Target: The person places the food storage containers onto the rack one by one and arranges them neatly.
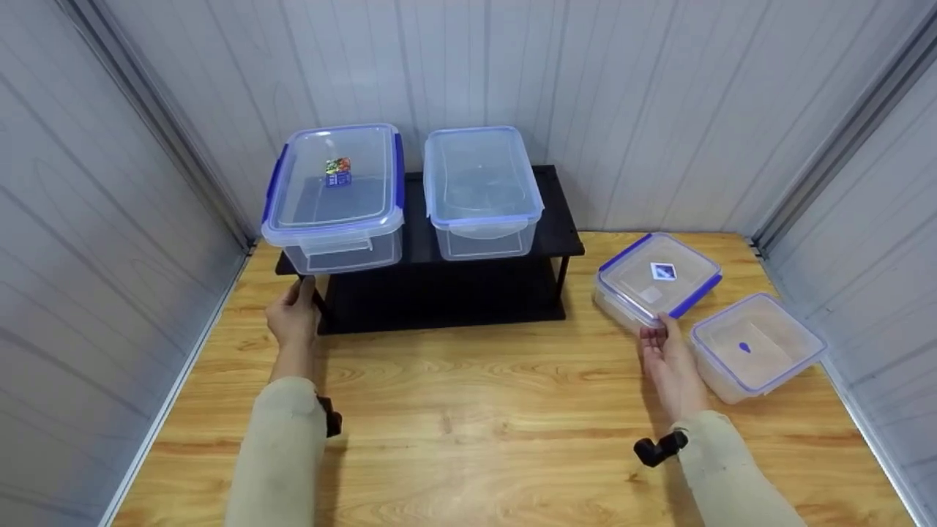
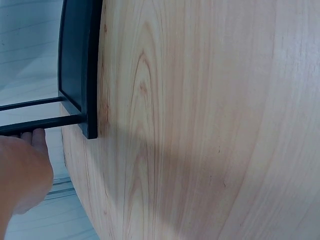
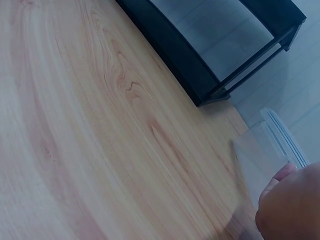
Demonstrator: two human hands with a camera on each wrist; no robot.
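Observation:
A black two-tier shelf [image 1: 439, 293] carries two clear lidded boxes: one with blue side clips [image 1: 344, 183] at left, another [image 1: 483, 183] at right. My left hand [image 1: 294, 318] grips the shelf's left front post just below the left box; in the left wrist view that hand's [image 2: 22, 165] fingertips meet the post [image 2: 50, 122]. To the shelf's right, a flat clear box with blue clips [image 1: 637, 274] lies on the table. My right hand [image 1: 673, 362] holds its near corner, thumb on the lid edge; the right wrist view partly hides this box [image 3: 257, 150] behind the hand [image 3: 292, 202].
Another clear box with a blue-edged lid [image 1: 779, 333] stands at the far right, close beside my right hand. The wooden table [image 1: 454, 424] is bounded by white panel walls at the back [image 1: 629, 95] and both sides.

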